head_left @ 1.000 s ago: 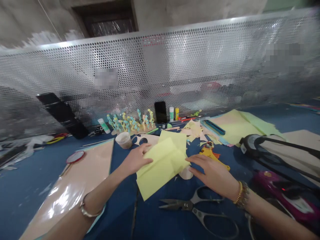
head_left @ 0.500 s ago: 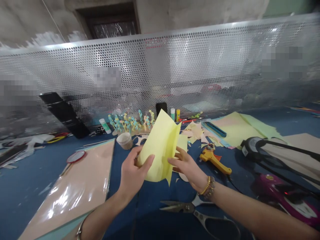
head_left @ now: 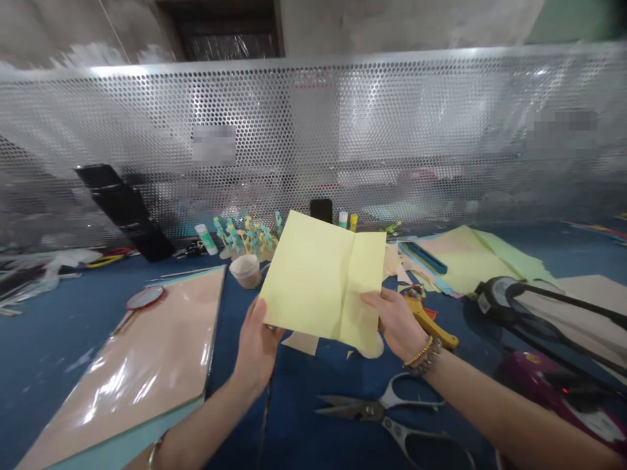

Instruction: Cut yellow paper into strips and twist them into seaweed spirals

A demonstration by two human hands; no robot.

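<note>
A pale yellow sheet of paper (head_left: 308,277) is held up in front of me, opened out, with a vertical crease towards its right side. My left hand (head_left: 257,346) grips its lower left corner, thumb on the front. On the right edge, my right hand (head_left: 396,323) pinches the paper between thumb and fingers. Below the sheet, metal scissors (head_left: 369,410) lie on the blue table with their blades pointing left. A beige paper scrap (head_left: 302,342) lies just under the sheet's lower edge.
Plastic-wrapped beige sheets (head_left: 161,352) lie left. Behind are a small cup (head_left: 245,271), small blue and yellow figures (head_left: 245,236) and glue sticks. On the right are a yellow glue gun (head_left: 434,323), stacked paper (head_left: 450,258), a black-handled device (head_left: 494,297) and a purple device (head_left: 533,382).
The yellow paper has been unfolded wider and now faces me more flatly. My right hand has moved to the right with its edge, and my left hand has shifted to the lower left corner.
</note>
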